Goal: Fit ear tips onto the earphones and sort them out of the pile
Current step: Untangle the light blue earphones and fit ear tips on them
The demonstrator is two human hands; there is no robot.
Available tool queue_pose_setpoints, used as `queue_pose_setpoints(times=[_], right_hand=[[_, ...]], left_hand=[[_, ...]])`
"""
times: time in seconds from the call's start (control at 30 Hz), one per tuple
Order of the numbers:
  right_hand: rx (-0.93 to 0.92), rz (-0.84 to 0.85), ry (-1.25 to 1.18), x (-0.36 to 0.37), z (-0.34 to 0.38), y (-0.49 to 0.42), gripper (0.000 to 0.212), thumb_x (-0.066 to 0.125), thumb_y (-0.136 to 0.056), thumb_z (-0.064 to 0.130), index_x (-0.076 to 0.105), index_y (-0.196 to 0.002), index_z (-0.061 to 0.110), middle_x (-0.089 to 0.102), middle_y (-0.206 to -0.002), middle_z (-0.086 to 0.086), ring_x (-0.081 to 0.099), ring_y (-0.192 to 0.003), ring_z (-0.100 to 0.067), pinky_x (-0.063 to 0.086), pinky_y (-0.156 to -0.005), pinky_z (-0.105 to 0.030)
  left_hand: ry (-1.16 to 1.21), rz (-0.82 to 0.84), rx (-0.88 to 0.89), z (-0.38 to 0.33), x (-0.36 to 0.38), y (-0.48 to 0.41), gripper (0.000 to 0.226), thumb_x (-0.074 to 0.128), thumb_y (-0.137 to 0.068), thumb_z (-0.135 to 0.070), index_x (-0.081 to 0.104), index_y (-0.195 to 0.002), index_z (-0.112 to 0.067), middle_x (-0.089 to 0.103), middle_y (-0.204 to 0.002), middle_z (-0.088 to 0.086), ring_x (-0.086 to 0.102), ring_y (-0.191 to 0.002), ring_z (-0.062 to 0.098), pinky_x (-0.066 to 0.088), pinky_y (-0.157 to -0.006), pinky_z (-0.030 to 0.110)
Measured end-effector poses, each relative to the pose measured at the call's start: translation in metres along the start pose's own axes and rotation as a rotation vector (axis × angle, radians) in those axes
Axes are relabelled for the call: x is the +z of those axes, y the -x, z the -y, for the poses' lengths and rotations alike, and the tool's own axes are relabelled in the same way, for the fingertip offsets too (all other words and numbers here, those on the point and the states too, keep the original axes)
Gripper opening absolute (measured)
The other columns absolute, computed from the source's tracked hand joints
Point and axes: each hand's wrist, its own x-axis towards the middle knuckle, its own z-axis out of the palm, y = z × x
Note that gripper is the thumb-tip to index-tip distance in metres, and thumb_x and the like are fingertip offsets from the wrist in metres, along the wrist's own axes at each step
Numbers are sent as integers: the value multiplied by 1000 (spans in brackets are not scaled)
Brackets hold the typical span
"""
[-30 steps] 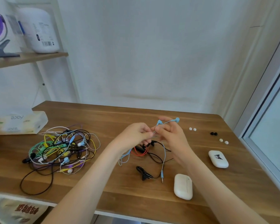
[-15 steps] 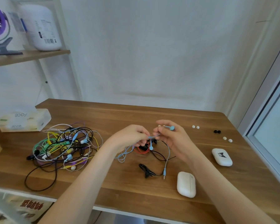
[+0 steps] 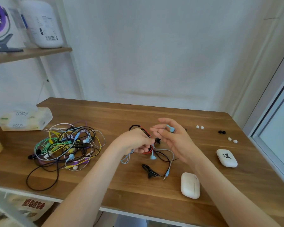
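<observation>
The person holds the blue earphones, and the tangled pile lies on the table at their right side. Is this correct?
No. In the head view the tangled pile lies on the table at their left side. The person does hold the blue earphones.
</observation>
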Motion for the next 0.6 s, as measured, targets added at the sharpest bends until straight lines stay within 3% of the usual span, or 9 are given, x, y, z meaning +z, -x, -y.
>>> queue_pose_setpoints(times=[0.17,0.27,0.37,0.47,0.53,0.6], right_hand=[[-47,14,97,5,-2,0,32,50,-94,-6,52,-124,5,63,-114,-15,65,-109,-21,54,-91,-30],[-36,16,152,4,-5,0,28,48,-96,-2,57,-120,10,60,-119,-14,63,-109,-16,53,-92,-30],[-47,9,315,3,-3,0,25,51,-98,10,59,-120,17,61,-124,-4,62,-108,-8,51,-94,-28],[4,33,564,4,0,0,32,53,-97,24,52,-129,27,56,-129,11,57,-111,1,47,-91,-17],[71,56,543,4,0,-1,42,57,-95,27,42,-134,28,57,-127,6,60,-105,-4,48,-88,-19],[95,41,553,4,-1,0,55,62,-93,24,33,-139,27,60,-120,-2,62,-86,-7,51,-78,-19]], left_hand=[[97,-33,3,1,0,-1,20,58,-95,-11,64,-109,2,63,-81,5,61,-70,8,54,-65,16],[48,-8,-42,-3,0,2,23,57,-95,-6,62,-113,5,66,-89,10,63,-75,10,56,-73,20],[17,-5,-51,-5,-1,3,18,59,-93,-6,65,-108,2,67,-94,12,64,-76,10,57,-76,22],[88,6,13,-7,0,4,5,61,-91,-5,66,-91,-5,66,-82,7,64,-69,9,57,-67,19],[155,-25,38,-8,0,3,8,61,-89,-2,66,-86,-8,67,-79,7,64,-68,9,57,-66,19],[205,-66,40,-8,-1,1,9,61,-90,-4,66,-86,-9,67,-78,6,65,-69,10,57,-69,21]])
